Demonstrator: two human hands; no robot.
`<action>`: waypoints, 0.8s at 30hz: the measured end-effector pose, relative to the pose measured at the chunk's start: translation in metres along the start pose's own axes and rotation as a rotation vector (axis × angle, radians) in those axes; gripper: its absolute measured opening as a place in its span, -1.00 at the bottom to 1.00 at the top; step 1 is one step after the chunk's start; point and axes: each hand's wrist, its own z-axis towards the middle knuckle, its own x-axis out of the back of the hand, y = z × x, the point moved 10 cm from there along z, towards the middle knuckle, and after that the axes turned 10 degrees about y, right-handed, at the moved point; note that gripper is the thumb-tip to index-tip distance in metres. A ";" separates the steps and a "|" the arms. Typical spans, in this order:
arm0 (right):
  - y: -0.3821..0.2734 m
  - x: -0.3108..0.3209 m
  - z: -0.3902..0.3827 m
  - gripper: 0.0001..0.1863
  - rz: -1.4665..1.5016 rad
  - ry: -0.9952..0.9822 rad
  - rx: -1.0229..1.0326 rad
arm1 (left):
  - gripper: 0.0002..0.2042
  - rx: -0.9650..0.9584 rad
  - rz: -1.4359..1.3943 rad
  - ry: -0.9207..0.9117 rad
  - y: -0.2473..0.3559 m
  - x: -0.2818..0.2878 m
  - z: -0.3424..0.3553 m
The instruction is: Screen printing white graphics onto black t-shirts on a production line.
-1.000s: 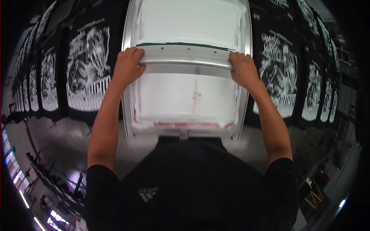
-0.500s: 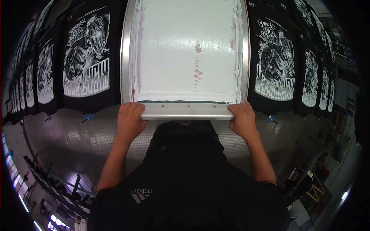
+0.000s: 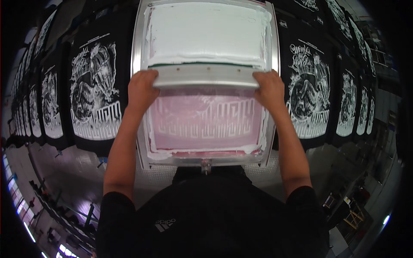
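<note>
Both my hands grip the two ends of a wide metal-handled squeegee (image 3: 206, 76) lying across a screen printing frame. My left hand (image 3: 144, 88) is wrapped round its left end, and my right hand (image 3: 270, 89) round its right end. Beyond the blade, thick white ink (image 3: 208, 32) coats the far part of the screen. On the near side, pinkish mesh (image 3: 206, 122) shows with a pale blocky stencil pattern. White ink lines the inner edges of the metal screen frame (image 3: 273, 129). A small metal clamp (image 3: 206, 166) sits at the middle of the frame's near edge.
Black shirts with white prints lie flat on both sides: one left (image 3: 94, 94), one right (image 3: 309, 90), with several more beyond each. A shiny metal surface (image 3: 69, 167) lies below them. A yellow stand (image 3: 354, 217) is at the lower right, dark racks at the lower left.
My hands have pushed the squeegee away from me, from the screen's near edge to about its middle. The stencil mesh behind it has come into view, and the ink is now beyond the blade.
</note>
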 end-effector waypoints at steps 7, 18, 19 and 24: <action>0.061 -0.036 0.144 -0.68 -0.100 -0.015 0.016 | -0.62 0.033 0.113 -0.031 -0.062 -0.047 0.141; 0.035 0.010 0.076 -0.58 -0.067 -0.400 -0.132 | -0.64 0.070 0.016 -0.295 -0.024 0.016 0.088; 0.008 0.035 0.027 -0.58 -0.001 -0.449 -0.213 | -0.69 0.127 0.020 -0.381 0.002 0.036 0.042; -0.079 0.082 -0.153 -0.61 0.167 -0.414 -0.100 | -0.63 0.096 -0.175 -0.411 0.083 0.093 -0.150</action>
